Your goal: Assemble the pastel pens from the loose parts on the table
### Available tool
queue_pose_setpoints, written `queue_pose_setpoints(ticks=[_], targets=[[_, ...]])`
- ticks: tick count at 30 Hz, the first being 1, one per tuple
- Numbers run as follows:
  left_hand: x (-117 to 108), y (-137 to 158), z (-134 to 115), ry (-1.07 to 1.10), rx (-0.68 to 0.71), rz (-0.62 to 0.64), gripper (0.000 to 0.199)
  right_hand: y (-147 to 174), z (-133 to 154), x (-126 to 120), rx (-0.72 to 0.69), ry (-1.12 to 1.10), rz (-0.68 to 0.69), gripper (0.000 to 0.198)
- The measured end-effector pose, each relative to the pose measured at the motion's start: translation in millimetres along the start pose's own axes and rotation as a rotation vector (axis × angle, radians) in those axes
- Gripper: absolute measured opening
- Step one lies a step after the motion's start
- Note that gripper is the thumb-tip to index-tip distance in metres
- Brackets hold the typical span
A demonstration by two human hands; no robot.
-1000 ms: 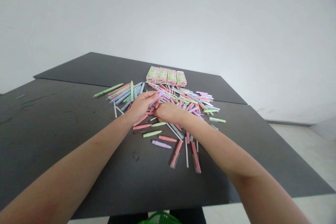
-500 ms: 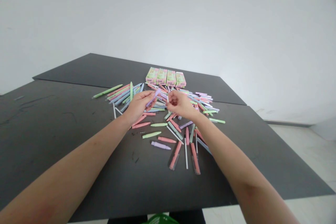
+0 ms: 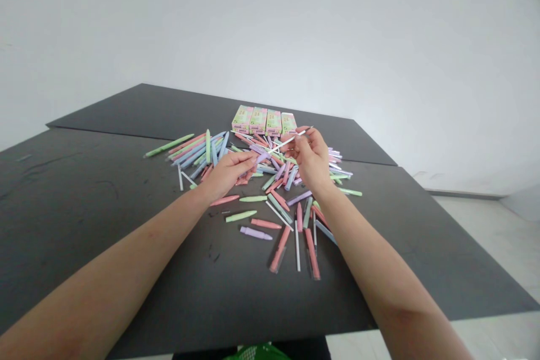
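Over the pile of pen parts, my left hand (image 3: 233,173) is closed around a purple pen barrel (image 3: 262,157) whose end points up and to the right. My right hand (image 3: 310,154) pinches a thin white refill (image 3: 288,142) near its upper end. The refill's lower end meets the end of the purple barrel; whether it is inside cannot be made out. Below the hands lie loose parts: a purple barrel piece (image 3: 256,233), a red one (image 3: 266,224), a light green one (image 3: 241,216) and a white refill (image 3: 297,246).
Several pink and green boxes (image 3: 257,120) stand in a row behind the pile. A bundle of blue, green and red pens (image 3: 198,149) lies at the left. Red pieces with clear ends (image 3: 313,255) lie nearest me on the dark table (image 3: 177,298).
My right hand has moved up and right, and the white refill now slants between both hands. The purple barrel in my left hand has shifted slightly right and lower.
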State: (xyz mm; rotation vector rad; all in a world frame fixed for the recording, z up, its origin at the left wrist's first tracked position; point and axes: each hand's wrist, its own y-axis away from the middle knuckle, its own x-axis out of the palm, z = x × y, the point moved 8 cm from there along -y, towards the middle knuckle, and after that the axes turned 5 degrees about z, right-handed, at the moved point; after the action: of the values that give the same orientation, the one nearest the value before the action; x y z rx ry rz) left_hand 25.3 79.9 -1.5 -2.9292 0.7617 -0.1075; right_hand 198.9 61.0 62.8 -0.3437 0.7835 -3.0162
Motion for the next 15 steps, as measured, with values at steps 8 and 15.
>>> queue_pose_setpoints(ticks=[8, 15], targets=[[7.9, 1.4, -5.0, -0.052, 0.025, 0.074, 0.027, 6.0, -15.0, 14.8, 0.140, 0.099, 0.108, 0.019], [8.7, 0.3, -5.4, -0.066, 0.043, 0.096, 0.027, 16.4, -36.3, 27.6, 0.193, 0.221, 0.189, 0.023]])
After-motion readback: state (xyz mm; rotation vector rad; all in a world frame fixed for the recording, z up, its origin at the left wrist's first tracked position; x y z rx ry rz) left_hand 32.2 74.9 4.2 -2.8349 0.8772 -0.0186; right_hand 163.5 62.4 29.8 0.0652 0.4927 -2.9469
